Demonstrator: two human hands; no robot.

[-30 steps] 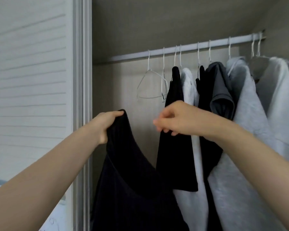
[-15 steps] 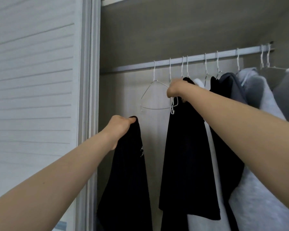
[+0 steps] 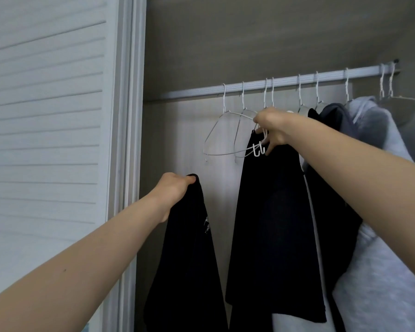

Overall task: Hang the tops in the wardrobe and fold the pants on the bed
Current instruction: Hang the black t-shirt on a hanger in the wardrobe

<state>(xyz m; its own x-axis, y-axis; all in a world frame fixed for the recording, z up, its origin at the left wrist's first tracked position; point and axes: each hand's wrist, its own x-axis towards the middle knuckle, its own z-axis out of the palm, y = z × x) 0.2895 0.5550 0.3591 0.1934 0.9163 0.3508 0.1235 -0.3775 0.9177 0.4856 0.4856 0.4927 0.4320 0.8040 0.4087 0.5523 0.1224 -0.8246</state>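
My left hand grips the top edge of a black top, which hangs limp below it in front of the open wardrobe. My right hand is raised near the rail and its fingers curl round the right end of an empty white wire hanger. A second empty wire hanger hangs right behind the first. Beside my right hand a black top hangs from the rail on its hanger.
A white slatted sliding door and its frame stand at the left. To the right hang a white top, dark grey top and light grey sweatshirts. The wardrobe's back panel shows bare at the left of the rail.
My right hand rose from chest height to the rail and took hold of the empty wire hanger. The held black top now hangs narrower; the view tilted upward.
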